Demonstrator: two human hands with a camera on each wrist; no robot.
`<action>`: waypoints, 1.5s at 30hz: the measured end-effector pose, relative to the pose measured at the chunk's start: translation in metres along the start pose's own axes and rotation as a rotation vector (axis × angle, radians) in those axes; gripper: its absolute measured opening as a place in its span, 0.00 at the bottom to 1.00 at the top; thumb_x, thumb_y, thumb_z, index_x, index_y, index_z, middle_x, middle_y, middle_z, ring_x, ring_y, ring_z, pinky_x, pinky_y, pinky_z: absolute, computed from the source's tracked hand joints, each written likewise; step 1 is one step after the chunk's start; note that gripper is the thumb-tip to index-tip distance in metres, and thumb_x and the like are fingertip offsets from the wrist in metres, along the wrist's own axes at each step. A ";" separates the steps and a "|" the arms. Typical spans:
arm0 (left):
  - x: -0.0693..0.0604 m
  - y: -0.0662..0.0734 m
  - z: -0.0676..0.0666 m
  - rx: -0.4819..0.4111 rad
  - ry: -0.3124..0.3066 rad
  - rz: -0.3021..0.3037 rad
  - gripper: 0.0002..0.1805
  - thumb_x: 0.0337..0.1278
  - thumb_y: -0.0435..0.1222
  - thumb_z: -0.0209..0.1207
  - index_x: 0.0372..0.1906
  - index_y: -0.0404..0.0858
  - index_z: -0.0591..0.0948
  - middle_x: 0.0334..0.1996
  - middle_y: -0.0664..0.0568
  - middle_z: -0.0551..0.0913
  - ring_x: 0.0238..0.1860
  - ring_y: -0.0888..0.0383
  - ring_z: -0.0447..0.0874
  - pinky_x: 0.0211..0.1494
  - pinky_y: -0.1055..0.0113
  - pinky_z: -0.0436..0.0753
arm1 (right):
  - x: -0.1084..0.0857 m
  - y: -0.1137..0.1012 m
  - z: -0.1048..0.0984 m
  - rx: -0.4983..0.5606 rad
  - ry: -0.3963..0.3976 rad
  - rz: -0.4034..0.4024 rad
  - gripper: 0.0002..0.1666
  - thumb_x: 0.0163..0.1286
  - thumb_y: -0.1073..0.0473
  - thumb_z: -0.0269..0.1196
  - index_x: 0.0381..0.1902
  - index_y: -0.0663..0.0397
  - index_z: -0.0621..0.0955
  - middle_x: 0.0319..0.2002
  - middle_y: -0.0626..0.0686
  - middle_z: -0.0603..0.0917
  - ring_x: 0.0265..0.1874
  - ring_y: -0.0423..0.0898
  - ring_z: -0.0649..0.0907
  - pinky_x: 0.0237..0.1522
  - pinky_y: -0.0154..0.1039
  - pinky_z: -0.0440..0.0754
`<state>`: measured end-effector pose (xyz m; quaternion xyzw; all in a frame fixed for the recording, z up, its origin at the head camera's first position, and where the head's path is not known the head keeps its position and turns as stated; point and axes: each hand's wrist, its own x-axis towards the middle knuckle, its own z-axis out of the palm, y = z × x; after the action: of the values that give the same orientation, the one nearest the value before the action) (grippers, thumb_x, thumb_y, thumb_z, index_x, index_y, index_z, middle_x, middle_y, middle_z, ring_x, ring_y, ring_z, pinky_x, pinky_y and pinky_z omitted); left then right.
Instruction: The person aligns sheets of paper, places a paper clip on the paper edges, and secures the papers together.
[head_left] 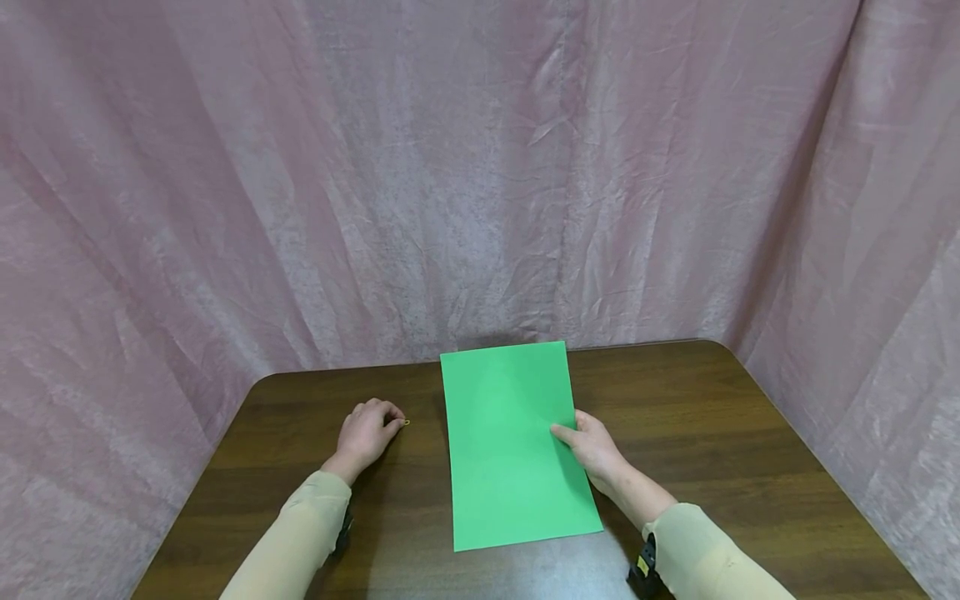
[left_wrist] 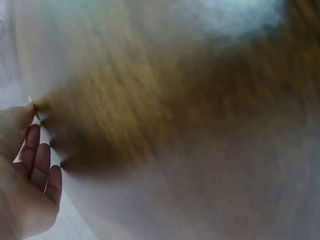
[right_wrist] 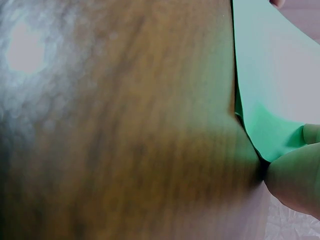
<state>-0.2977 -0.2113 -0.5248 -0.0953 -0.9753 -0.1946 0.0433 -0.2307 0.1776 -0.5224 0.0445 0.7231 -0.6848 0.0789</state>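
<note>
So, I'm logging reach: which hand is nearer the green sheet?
Right. The right hand holds the green sheet at its edge; the left hand is apart, to its left.

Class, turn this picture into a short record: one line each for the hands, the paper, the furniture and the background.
Left hand: pinches a small yellow item, too small to identify surely
Right hand: holds the paper by its right edge, thumb on top
Paper: one green rectangle, between the hands, no writing visible
Furniture: brown table with rounded far corners
Background: pinkish curtain behind the table
</note>
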 end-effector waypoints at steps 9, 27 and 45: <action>-0.001 0.001 0.001 0.023 -0.006 0.028 0.04 0.72 0.39 0.62 0.42 0.45 0.86 0.48 0.49 0.81 0.53 0.44 0.77 0.58 0.43 0.75 | 0.000 0.000 0.000 0.007 -0.003 0.003 0.22 0.80 0.61 0.57 0.66 0.67 0.73 0.46 0.60 0.85 0.37 0.51 0.87 0.38 0.47 0.86; 0.000 0.001 -0.004 -0.061 -0.007 0.001 0.04 0.68 0.40 0.66 0.43 0.46 0.87 0.55 0.44 0.79 0.61 0.40 0.70 0.64 0.41 0.70 | 0.002 0.002 -0.001 0.016 -0.011 0.001 0.22 0.80 0.62 0.57 0.66 0.67 0.74 0.47 0.59 0.86 0.37 0.51 0.87 0.39 0.47 0.86; 0.004 0.001 0.002 0.010 0.016 0.003 0.07 0.73 0.41 0.61 0.41 0.45 0.87 0.55 0.43 0.80 0.59 0.39 0.73 0.61 0.40 0.73 | 0.002 0.002 -0.001 -0.002 -0.003 0.005 0.22 0.80 0.61 0.57 0.66 0.67 0.75 0.45 0.58 0.86 0.37 0.50 0.86 0.38 0.46 0.86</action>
<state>-0.3011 -0.2092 -0.5258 -0.0951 -0.9757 -0.1905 0.0520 -0.2321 0.1790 -0.5244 0.0452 0.7235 -0.6840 0.0817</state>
